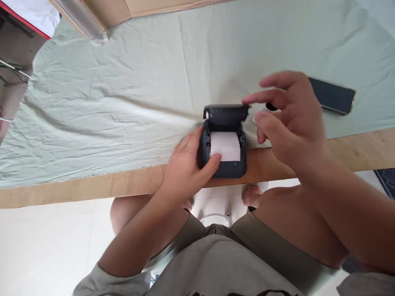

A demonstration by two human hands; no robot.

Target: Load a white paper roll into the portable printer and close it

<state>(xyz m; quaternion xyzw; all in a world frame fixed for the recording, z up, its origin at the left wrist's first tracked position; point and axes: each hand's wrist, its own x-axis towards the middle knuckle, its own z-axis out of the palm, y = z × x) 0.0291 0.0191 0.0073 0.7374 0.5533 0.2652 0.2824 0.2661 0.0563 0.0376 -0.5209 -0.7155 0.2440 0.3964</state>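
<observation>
A small black label printer (pixel 205 162) sits at the table's front edge with its lid (pixel 226 114) raised. White paper (pixel 226 144) lies across the opening and reaches over the front, above a power button. My left hand (pixel 188 164) grips the printer's left side, its thumb pressing on the lower left of the paper. My right hand (pixel 293 115) hovers to the right of the lid, slightly blurred, fingers curved and apart with nothing held. Its index fingertip is at the lid's right corner; whether it touches I cannot tell.
A dark phone (pixel 333 95) lies to the right, partly behind my right hand. A white thing with a black round centre (pixel 270 107) is mostly hidden by that hand. A pale green cloth (pixel 138 82) covers the table behind its bare wooden edge (pixel 92 187). Cardboard (pixel 160 6) stands at the back.
</observation>
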